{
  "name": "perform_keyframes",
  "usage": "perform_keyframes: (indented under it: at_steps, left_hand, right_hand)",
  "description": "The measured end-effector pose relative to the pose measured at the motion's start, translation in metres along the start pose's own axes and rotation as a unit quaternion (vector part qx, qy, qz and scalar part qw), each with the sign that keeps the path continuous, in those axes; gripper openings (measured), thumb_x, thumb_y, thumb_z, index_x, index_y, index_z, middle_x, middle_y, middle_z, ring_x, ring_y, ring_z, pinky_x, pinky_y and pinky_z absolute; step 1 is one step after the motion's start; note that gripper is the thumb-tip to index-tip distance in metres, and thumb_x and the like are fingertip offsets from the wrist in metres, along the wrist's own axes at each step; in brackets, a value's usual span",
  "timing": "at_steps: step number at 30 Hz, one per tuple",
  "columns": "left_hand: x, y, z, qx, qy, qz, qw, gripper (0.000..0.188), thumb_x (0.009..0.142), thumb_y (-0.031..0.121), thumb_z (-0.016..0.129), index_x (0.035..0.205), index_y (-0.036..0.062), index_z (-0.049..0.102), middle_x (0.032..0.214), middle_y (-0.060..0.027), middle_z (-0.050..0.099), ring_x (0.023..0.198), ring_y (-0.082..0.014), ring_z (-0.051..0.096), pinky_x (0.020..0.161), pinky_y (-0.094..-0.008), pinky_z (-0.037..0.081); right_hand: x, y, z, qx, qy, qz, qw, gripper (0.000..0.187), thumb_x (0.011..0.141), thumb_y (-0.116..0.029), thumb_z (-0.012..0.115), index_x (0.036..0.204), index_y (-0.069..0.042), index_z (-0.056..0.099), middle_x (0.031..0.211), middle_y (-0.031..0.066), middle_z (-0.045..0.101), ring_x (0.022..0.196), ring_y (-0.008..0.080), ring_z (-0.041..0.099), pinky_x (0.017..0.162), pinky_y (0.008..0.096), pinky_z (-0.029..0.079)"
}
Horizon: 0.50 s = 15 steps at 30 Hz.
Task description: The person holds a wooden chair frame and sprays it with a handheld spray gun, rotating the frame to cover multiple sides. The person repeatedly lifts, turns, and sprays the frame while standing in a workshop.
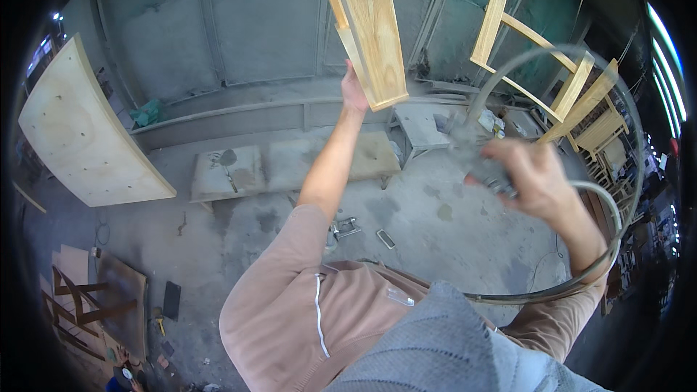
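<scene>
A light wooden frame [381,43] with a small square block on its face stands upright at the top middle. My left hand [353,94], arm stretched forward, grips its lower end; most of the fingers are hidden behind the wood. On the right, my right hand [534,178] is closed around a spray gun [496,176], which is smeared by motion. A clear hose [630,123] loops around my right forearm and passes close to my waist. The spray gun is apart from the frame, to its right.
Another wooden frame [537,40] hangs at the upper right, with more wooden furniture [604,134] behind. A large pale panel [91,131] stands at left. Low benches [290,163] line the grey wall. Dark wooden parts [80,297] and part of another person [125,377] are at lower left.
</scene>
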<state>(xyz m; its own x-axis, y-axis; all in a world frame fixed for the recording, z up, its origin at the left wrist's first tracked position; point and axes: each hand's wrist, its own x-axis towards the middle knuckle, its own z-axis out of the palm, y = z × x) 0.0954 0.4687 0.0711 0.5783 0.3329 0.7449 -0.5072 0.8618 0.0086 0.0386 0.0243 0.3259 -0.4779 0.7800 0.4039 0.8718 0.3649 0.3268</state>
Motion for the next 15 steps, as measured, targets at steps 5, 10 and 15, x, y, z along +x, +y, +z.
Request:
perform_keyframes:
  at_steps: [5,10,15]
  left_hand:
    - [-0.007,-0.030,0.012,0.007,-0.010,0.015,1.000,0.063,0.109,0.051,0.046,0.156,0.0084,0.046,0.155,-0.0165,0.053,0.140,-0.0383,0.053,0.115,-0.0569,0.045]
    - [-0.014,-0.069,0.020,0.033,0.047,0.093,0.994,0.057,0.109,0.045,0.050,0.153,0.0084,0.049,0.156,-0.0116,0.054,0.143,-0.0337,0.051,0.120,-0.0558,0.037]
    - [-0.026,-0.101,0.041,0.034,0.035,0.116,0.992,0.054,0.107,0.041,0.056,0.150,0.0088,0.052,0.154,-0.0085,0.056,0.143,-0.0301,0.050,0.122,-0.0525,0.033]
  right_hand:
    - [0.049,0.019,-0.100,-0.183,0.198,-0.155,0.950,0.054,0.083,-0.009,0.084,0.127,0.003,0.054,0.102,0.0167,0.075,0.081,0.0257,0.078,0.063,0.0308,0.064]
    - [0.032,0.010,-0.153,-0.326,0.091,-0.153,0.928,0.060,0.086,-0.013,0.085,0.133,0.004,0.052,0.105,0.0178,0.077,0.084,0.0262,0.078,0.064,0.0290,0.063]
    - [-0.077,-0.032,-0.082,-0.167,0.138,-0.087,0.972,0.031,0.087,-0.008,0.069,0.116,0.001,0.061,0.089,0.0142,0.073,0.063,0.0251,0.071,0.048,0.0348,0.054]
